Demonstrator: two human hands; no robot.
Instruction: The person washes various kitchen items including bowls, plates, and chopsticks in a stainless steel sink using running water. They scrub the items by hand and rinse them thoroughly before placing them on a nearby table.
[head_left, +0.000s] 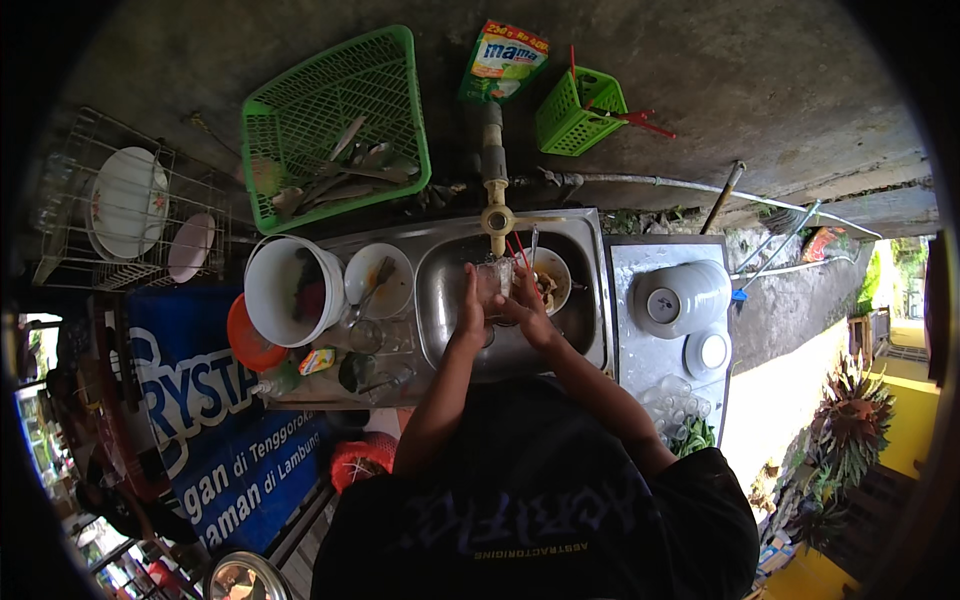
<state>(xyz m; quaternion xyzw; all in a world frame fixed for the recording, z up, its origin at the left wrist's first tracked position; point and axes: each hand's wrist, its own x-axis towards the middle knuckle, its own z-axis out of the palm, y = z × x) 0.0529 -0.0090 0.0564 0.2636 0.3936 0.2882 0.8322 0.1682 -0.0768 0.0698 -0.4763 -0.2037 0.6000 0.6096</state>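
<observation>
A clear drinking glass (493, 277) is held between both hands, just under the tap (496, 221) and over the stainless steel sink (441, 300). My left hand (472, 309) lies along the glass's left side. From the right, my right hand (529, 309) grips it, thumb across the front. Behind that hand, in the sink, stands a white bowl (556, 264) with food scraps, red chopsticks (519, 246) and a spoon handle. Part of this bowl is hidden by the right hand. Whether water is running is hard to tell.
Left of the sink are a white bucket (289, 289), a soiled bowl (375, 264) and glasses (366, 336). Stacked bowls (679, 300) and several glasses (675, 401) stand on the right-hand counter. Behind are a green cutlery basket (337, 97), a detergent pouch (504, 64) and a chopstick holder (574, 116).
</observation>
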